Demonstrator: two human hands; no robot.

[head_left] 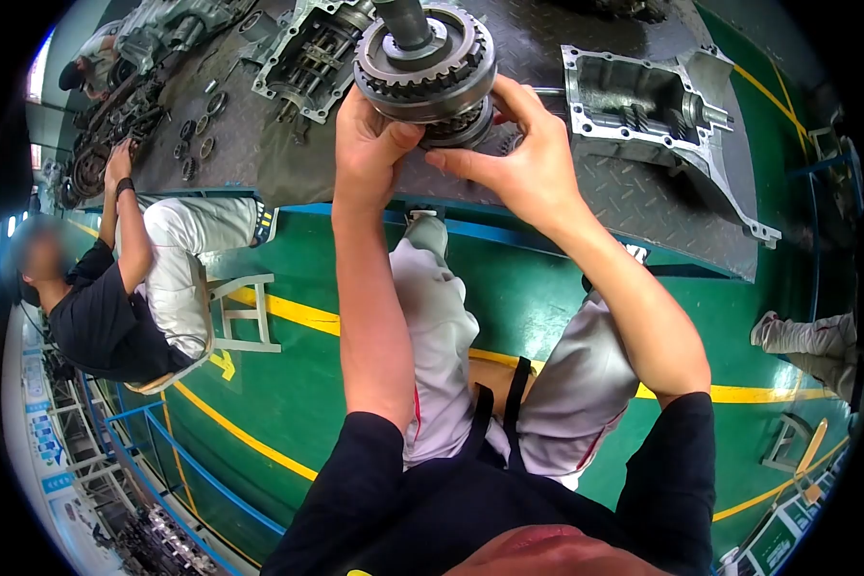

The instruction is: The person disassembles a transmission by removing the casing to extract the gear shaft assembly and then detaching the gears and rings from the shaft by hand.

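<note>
A gear shaft assembly (pixel 424 62) with a large toothed ring and smaller gears beneath stands upright between my two hands, its shaft end pointing away from me. My left hand (pixel 374 144) wraps the lower left side, thumb pressed below the big ring. On the lower right, my right hand (pixel 514 149) grips the smaller gear, its thumb across the front. Most fingertips are hidden behind the gears. Left of the assembly lies an open gearbox housing (pixel 322 58) with shafts inside. To the right sits another open housing half (pixel 634 96) with a gear shaft in it.
The metal workbench (pixel 662 192) has a dark cloth (pixel 298 168) near its front edge. Several loose gear rings (pixel 206 125) lie at left. A co-worker (pixel 115 298) sits on a stool (pixel 245 312) at left. Another person's legs (pixel 811 341) show at far right.
</note>
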